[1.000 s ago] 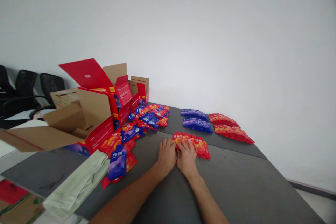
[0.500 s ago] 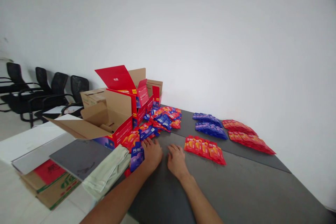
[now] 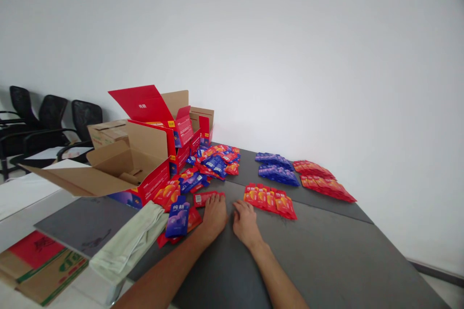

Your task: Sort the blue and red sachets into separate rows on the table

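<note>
Both hands are lying palm-down on the dark grey counter (image 3: 326, 260), side by side and nearly touching. The left hand (image 3: 214, 215) is resting with its fingers spread flat, and its fingertips are touching a small red foil sachet (image 3: 208, 198) lying flat at the near edge of a loose heap of red and blue sachets (image 3: 213, 161). Its grip is open, holding nothing. The right hand (image 3: 244, 222) is lying flat on bare counter, fingers slightly fanned, also open and gripping nothing; it is sitting just short of a neat row of red sachets (image 3: 270, 199) laid overlapping one another.

Just beside the left hand, a blue sachet with white lettering (image 3: 177, 217) is lying on top of other red sachets. Next to it, a folded pale green cloth (image 3: 126, 244) is hanging over the counter's near-left edge. Farther left, an open cardboard box with red printed sides (image 3: 119, 174) is sitting with its flaps spread, and more opened red boxes (image 3: 170, 125) are standing behind it (their contents cannot be made out).

Toward the white wall, two rows of blue sachets (image 3: 276, 169) and two rows of red sachets (image 3: 322, 179) are lying arranged side by side, well apart from the hands. Black office chairs (image 3: 50, 120) are standing at the far left.
</note>
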A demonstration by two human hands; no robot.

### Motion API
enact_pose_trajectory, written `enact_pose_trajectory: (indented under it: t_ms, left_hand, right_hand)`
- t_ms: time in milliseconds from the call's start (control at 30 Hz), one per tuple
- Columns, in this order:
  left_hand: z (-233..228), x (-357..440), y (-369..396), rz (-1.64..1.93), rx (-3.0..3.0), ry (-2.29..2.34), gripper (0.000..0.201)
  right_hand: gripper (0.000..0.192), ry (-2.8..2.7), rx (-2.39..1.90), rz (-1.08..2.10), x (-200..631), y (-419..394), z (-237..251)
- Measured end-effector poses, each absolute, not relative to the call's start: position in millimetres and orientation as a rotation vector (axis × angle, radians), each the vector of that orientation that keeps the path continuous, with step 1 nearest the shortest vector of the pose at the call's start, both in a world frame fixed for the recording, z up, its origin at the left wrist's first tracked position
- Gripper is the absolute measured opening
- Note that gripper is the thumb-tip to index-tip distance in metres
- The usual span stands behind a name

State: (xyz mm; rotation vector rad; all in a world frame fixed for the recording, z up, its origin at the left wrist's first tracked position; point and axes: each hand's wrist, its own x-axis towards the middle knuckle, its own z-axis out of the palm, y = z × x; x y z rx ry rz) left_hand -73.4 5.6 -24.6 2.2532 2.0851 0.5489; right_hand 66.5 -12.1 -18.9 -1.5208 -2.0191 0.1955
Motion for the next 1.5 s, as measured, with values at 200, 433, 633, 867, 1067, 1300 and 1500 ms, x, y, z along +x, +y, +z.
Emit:
enact_pose_trajectory:
  t_ms: [200, 433, 633, 867, 1067, 1300, 1500]
  left_hand:
    - [-21.5, -64.3, 17.6, 0.594, 2.306, 1.942, 0.058]
    - [-10.7, -71.9, 26.1, 0.492, 2.271, 2.066, 0.037]
    - [4.1, -75.7, 28.7, 0.603, 2.289, 2.055, 0.033]
    - [18.6, -49.3, 32.7, 1.145, 1.871, 1.648, 0.035]
    - [4.3, -18.1, 38.8, 1.398, 1.457, 1.292, 0.035]
    - [8.1, -8.9, 30.0, 1.374, 1.135, 1.031, 0.039]
    - [19.8, -11.8, 18.2, 1.075, 1.292, 0.910, 0.031]
  right_hand:
    - [0.040, -1.948, -1.479, 0.204, 87.3, -9.3, -20.8]
    - [0.037, -1.915, -1.401, 0.254, 94.6, -9.1, -21.8]
    - [0.035, -1.873, -1.378, 0.320, 96.7, -8.1, -15.2]
    - [0.032, -1.723, -1.353, 0.444, 106.1, -14.2, 3.3]
    - [0.031, -1.389, -1.309, 0.745, 115.4, -16.9, 1.5]
    - [0.035, -1.214, -1.177, 1.189, 119.4, -23.5, 5.7]
    - [0.027, -1.095, -1.208, 1.064, 128.5, -21.6, 10.7]
